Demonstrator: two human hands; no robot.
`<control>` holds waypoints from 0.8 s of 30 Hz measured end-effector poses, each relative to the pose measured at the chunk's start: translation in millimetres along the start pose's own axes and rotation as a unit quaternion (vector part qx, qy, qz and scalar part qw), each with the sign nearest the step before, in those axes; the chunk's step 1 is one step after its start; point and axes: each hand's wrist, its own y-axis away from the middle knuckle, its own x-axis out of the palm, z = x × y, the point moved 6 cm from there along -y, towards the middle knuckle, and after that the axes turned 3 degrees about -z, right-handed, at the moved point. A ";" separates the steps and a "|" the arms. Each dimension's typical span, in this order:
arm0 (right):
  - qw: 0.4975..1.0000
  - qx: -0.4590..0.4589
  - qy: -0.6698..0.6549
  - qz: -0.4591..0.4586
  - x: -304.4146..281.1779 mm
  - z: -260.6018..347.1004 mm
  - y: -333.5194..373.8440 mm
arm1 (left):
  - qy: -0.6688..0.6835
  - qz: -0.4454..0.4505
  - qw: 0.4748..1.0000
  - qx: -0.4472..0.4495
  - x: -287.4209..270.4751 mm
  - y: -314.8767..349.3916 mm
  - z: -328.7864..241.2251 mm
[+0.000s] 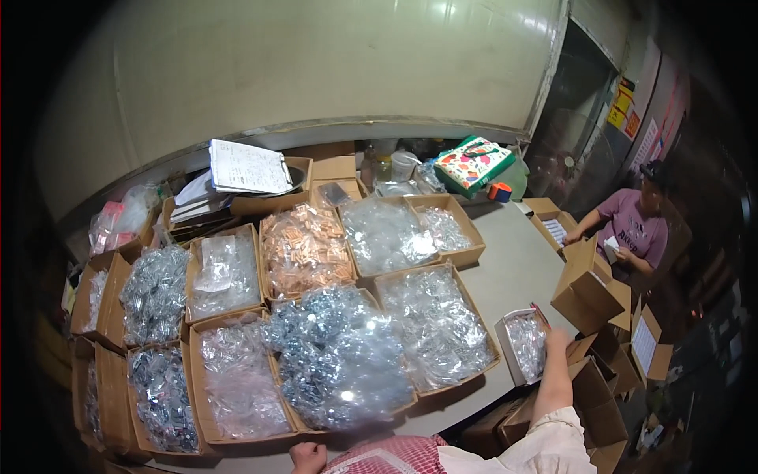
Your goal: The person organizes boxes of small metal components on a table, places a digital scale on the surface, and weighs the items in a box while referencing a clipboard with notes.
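Observation:
My right hand (557, 339) is at the right rim of a small white box (512, 355). Its fingers are mostly hidden, so I cannot see whether they grip the cardboard. Small clear plastic packets (527, 344) fill this box. Curled into a fist, my left hand (308, 457) rests low by the table's front edge, with nothing visible in it. Closest to that hand is an open carton heaped with bluish shiny packets (335, 355). A carton of clear packets (437, 328) stands between that heap and the white box.
More cartons hold orange pieces (306, 249), silvery packets (155, 292) and clear bags (387, 237). Papers on a clipboard (251, 167), a colourful gift box (474, 164) and an orange tape roll (499, 192) lie behind. At right, a person (638, 221) works beside open boxes (591, 288).

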 end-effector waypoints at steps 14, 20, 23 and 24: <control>0.902 -0.329 -0.268 0.072 -90.8 282.4 74.9 | 0.013 0.024 0.987 -0.157 4.7 -6.0 -2.4; 0.928 -0.292 -0.227 0.042 -111.2 290.7 102.9 | 0.034 -0.004 0.981 -0.192 -2.3 5.4 3.6; 0.929 -0.285 -0.234 0.015 -106.0 280.1 104.0 | 0.022 0.030 0.981 -0.190 3.6 5.7 14.8; 0.938 -0.257 -0.234 0.005 -102.9 263.0 99.8 | 0.033 0.034 0.979 -0.198 10.3 5.8 14.4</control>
